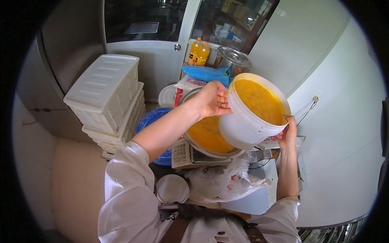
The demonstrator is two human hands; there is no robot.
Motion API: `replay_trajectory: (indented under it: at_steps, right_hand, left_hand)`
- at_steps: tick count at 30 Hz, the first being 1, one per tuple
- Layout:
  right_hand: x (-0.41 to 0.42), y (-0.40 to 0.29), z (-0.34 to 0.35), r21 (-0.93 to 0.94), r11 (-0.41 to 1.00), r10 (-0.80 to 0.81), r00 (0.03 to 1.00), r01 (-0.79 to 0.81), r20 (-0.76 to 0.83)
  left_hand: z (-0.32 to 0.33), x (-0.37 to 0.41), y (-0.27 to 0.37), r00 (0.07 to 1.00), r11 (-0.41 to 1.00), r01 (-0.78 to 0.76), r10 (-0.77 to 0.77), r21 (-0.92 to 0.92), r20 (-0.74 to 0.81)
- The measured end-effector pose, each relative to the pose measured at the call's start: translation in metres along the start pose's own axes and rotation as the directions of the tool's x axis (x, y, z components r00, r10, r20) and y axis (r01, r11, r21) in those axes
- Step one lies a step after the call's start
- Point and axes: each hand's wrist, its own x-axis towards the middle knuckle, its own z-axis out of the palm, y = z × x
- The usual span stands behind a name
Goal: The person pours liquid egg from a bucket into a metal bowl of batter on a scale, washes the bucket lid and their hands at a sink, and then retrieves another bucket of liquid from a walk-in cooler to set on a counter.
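Note:
A tilted white plastic bucket (243, 130) of thick orange-yellow liquid (258, 101) is held up between both hands. My left hand (214, 100) presses its fingers against the bucket's upper left side, by the rim. On the right side, my right hand (287, 132) grips the rim with the thumb on top. Partly behind and below the bucket is a wide metal bowl (190, 141) with similar orange liquid (209, 136) inside. That bowl rests on a digital scale with a keypad (180, 154). The bucket and my left arm hide part of the bowl.
Stacked white plastic crates (103, 88) stand at left beside a blue tub (161, 158). Behind are two orange drink bottles (199, 54), a lidded metal pot (234, 60) and a blue bag (206, 73). A plastic bag (218, 185) and round white lid (173, 188) lie near me.

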Motion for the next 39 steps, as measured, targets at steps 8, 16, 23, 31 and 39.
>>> replay_trajectory:
  at_steps: [8,16,23,31,39]
  right_hand:
    - [-0.003,0.005,-0.001,-0.012,1.000,-0.018,1.000,0.018,-0.014]
    - [-0.002,0.013,-0.002,0.012,1.000,-0.026,1.000,0.026,0.006]
    - [-0.005,0.017,0.004,0.056,0.998,-0.035,0.998,0.038,-0.058]
    - [-0.004,0.012,0.008,0.073,0.996,-0.050,0.996,0.056,-0.071]
    - [-0.004,0.009,0.007,0.078,0.996,-0.029,0.996,0.036,-0.088]
  left_hand:
    - [0.001,-0.003,-0.001,1.000,0.999,-0.010,0.010,0.038,-0.007]
    - [-0.011,0.007,-0.003,0.999,0.987,-0.052,0.049,0.152,0.022]
    - [-0.022,0.019,0.004,0.998,0.925,-0.051,0.061,0.377,-0.013]
    - [-0.013,0.022,0.012,0.987,0.913,0.025,0.043,0.408,-0.156]
    - [-0.007,0.013,0.011,0.988,0.926,0.016,0.045,0.378,-0.150]
